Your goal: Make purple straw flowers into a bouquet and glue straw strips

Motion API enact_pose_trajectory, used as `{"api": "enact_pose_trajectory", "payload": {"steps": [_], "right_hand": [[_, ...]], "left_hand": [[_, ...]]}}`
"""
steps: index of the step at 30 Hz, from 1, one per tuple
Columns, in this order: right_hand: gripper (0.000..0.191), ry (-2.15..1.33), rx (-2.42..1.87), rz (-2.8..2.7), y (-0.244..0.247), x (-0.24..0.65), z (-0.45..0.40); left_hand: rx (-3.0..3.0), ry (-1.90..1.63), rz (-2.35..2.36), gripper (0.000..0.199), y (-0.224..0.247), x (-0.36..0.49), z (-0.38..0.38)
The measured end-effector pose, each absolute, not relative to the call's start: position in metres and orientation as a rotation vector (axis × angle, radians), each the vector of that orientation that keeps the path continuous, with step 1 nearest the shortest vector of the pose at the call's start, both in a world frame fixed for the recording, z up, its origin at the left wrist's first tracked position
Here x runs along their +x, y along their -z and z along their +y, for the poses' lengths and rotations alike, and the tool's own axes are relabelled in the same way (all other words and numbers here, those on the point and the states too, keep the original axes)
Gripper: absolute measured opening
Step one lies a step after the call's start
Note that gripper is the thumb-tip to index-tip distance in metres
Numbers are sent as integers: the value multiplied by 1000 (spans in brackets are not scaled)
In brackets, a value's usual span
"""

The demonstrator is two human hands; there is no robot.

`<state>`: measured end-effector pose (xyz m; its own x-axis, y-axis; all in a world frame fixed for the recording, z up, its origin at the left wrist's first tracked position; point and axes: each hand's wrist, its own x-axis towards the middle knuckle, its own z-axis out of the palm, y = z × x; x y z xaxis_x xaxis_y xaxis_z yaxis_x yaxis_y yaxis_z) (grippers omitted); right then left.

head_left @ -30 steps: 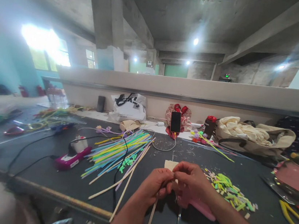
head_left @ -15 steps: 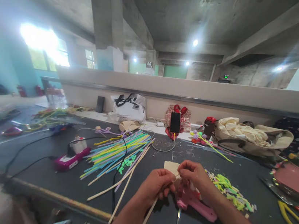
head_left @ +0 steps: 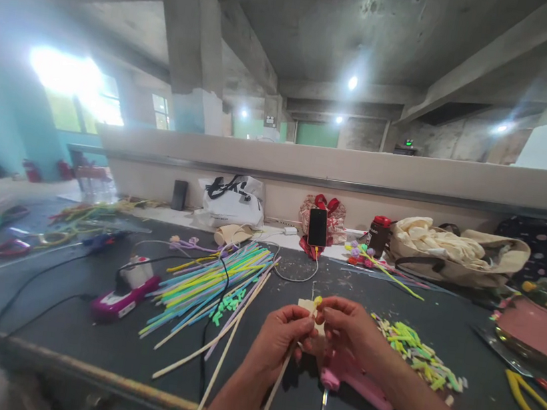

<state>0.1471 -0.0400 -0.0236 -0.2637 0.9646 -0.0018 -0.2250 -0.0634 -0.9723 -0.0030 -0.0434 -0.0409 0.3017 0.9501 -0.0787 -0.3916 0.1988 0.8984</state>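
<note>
My left hand [head_left: 283,337] is closed around a long cream pipe cleaner [head_left: 273,393], whose lower end hangs past the table's front edge. Fingertips of my right hand [head_left: 345,325] meet those of the left at its top. There a small yellow piece [head_left: 318,300] shows, pinched by my right thumb and finger. Under my right wrist lies a pink hot glue gun [head_left: 355,382], partly hidden, with a clear glue stick [head_left: 324,407] at its back. Behind the fingers is a cream scrap [head_left: 305,303] on the dark table.
Colourful pipe cleaners [head_left: 212,284] lie left of my hands, beside green cut bits [head_left: 229,305] and a purple power strip [head_left: 122,299]. A pile of short yellow-green pieces [head_left: 416,348] is at right. Farther right are yellow-handled scissors [head_left: 524,406]. A phone [head_left: 317,227] leans at the back.
A small yellow piece now shows at my right fingertips, at the top of the cream pipe cleaner. My right fingers have shifted slightly left. The view has moved a little.
</note>
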Motion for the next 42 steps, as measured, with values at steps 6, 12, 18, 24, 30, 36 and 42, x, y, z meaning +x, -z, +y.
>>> {"api": "enact_pose_trajectory", "payload": {"steps": [6,12,18,24,30,36,42], "right_hand": [[20,-1503,-933,-1208,21,143,-44],[19,-1362,-1007,-1266,19,141,-45],[19,-1252,-1035,-1311,20,136,-47],[24,-1193,-1074,-1346,19,134,-47],[26,-1145,-1101,-1358,22,134,-46],[26,-1107,-1106,-1325,20,132,-47],[25,-1137,-1106,-1296,18,128,-50]], "left_hand": [[946,-1111,774,23,43,-3,-43],[1010,-1174,851,23,42,-1,-44],[1092,-1236,957,18,40,2,-44],[1166,-1257,1005,16,40,1,-45],[1186,-1252,1011,13,39,2,-46],[1175,-1208,996,15,37,5,-48],[1174,-1179,995,21,34,5,-49]]}}
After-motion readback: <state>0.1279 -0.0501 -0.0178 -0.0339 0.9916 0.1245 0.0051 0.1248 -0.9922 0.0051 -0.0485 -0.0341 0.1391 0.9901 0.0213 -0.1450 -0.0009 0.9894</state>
